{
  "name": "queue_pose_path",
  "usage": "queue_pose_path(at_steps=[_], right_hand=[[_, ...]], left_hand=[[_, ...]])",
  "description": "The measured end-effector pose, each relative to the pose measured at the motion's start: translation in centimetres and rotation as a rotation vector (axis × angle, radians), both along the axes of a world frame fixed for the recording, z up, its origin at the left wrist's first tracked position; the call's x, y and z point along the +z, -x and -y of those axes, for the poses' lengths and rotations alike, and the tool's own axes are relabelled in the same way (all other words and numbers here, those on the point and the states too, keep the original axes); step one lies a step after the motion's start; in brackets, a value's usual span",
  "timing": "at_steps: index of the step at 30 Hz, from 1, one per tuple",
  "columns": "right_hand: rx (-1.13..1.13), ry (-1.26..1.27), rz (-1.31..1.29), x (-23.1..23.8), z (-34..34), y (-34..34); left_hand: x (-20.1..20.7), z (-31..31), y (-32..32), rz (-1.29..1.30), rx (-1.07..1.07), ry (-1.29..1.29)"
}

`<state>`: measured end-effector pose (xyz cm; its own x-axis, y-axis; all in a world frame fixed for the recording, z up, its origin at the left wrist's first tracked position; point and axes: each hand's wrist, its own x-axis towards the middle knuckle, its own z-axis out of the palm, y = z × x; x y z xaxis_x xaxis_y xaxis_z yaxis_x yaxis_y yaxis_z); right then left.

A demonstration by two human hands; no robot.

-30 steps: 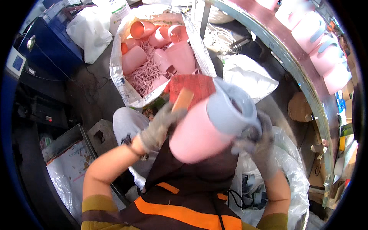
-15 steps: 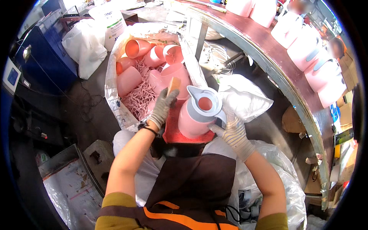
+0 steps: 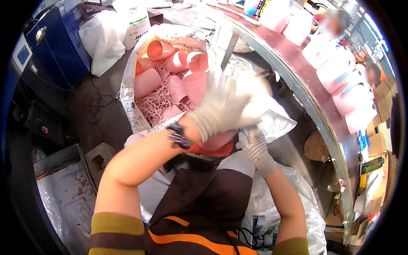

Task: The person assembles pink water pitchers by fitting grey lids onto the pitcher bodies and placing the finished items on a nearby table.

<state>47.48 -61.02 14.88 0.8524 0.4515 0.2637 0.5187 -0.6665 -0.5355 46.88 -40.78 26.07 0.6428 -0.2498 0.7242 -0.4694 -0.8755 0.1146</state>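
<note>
A pink jug [image 3: 217, 142] stands on a red pad [image 3: 193, 149] at my lap, its upper part hidden by my left hand [image 3: 225, 102]. That gloved hand is smeared by motion across the jug's top, and what it holds, if anything, does not show. My right hand [image 3: 257, 149], in a striped glove, is closed at the jug's right side by the handle, which is mostly covered. Just beyond stands a big white sack [image 3: 127, 95] filled with pink shell pieces [image 3: 147, 83] and thin pink strips [image 3: 159, 106].
A curved bench [image 3: 293, 63] with a metal edge runs along the right, carrying several pink jugs [image 3: 359, 114]. White bags [image 3: 102, 42] and a blue cabinet [image 3: 59, 46] are at the far left. A crate [image 3: 68, 187] lies left of me, clear plastic [image 3: 297, 199] to my right.
My left hand, earlier left of the jug holding a tan block, has swung right over the jug's top. My right hand has curled in more closely beside the handle. The view has shifted slightly.
</note>
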Motion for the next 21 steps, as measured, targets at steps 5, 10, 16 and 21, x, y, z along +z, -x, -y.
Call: queue_pose_path(at_steps=[5,10,16,21], right_hand=[[0.016,0.281,0.02,0.5,0.0,-1.8],[-0.049,-0.269,-0.168,-1.9,1.1,-0.9],[-0.072,-0.422,-0.368,-2.5,0.6,-0.3],[-0.149,-0.402,-0.376,-2.6,1.4,-0.4]], left_hand=[[-2.5,0.4,-0.1,-0.506,0.006,-0.029],[-1.4,-0.9,-1.0,-0.544,-0.117,0.039],[2.1,-3.5,0.2,-0.25,0.156,0.337],[7.7,-1.9,2.3,-0.037,0.081,0.265]])
